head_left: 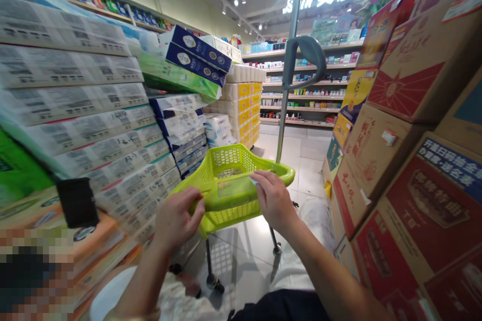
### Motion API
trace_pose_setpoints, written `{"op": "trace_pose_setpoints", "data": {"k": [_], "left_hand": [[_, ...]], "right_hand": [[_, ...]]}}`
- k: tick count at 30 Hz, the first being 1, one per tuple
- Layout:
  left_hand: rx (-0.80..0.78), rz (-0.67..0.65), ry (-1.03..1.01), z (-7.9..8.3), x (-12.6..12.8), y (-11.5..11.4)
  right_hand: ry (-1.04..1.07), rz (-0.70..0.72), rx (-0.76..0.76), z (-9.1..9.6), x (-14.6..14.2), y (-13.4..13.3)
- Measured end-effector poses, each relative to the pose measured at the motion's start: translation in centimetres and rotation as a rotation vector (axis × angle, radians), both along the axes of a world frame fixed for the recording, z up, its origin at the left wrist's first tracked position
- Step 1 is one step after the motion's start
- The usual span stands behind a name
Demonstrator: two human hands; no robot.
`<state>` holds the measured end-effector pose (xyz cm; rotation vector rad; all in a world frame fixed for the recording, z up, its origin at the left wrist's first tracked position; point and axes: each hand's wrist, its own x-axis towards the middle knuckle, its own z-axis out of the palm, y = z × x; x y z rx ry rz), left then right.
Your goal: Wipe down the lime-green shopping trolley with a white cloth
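Observation:
A lime-green shopping cart (233, 200) with a perforated basket and thin metal legs on casters stands in front of me. My left hand (178, 218) is closed round the left end of its handle, thumb toward me. Over the right part of the handle lies my right hand (274, 198), fingers bent and pressed together. Under its fingertips shows the edge of a small pale tissue or cloth (254, 179), mostly hidden by the hand. From the cart's right corner rises a metal pole (282, 125) with a grey loop handle (304, 62).
Stacked white packs (75, 70) line the left side, with blue boxes (199, 55) and yellow-white packs (244, 110) farther on. Tall cartons (410, 180) crowd the right. Shelves of goods (312, 95) stand across the back, beyond a tiled floor (301, 148).

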<state>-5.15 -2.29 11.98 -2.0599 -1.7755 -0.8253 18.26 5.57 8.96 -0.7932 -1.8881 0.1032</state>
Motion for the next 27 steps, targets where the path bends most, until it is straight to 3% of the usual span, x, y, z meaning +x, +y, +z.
{"op": "trace_pose_setpoints", "data": {"k": [4,7,10,14,18,21,27], "left_hand": [[0.003,-0.013,-0.043,0.4,-1.1,0.3],[0.082,0.091,-0.013,0.6,-0.5,0.5],[0.174,0.133,0.016,0.9,2.0,0.4],[0.135,-0.134,0.010,0.9,7.0,0.6],[0.054,-0.253,0.018,0.2,10.5,1.6],[0.009,-0.252,0.019,-0.6,11.8,2.7],[-0.040,-0.127,0.000,-1.6,12.8,4.0]], "right_hand": [[0.033,-0.146,0.011,-0.7,1.7,1.0],[0.026,-0.143,0.035,-1.1,1.3,0.7],[-0.010,-0.054,0.047,-1.0,0.3,0.0],[-0.039,-0.059,0.000,-0.7,0.9,0.5],[-0.007,-0.121,-0.058,-0.7,2.3,2.0],[-0.009,-0.076,-0.029,-1.2,2.2,2.1],[-0.026,-0.038,0.031,-1.7,1.5,0.8]]}}
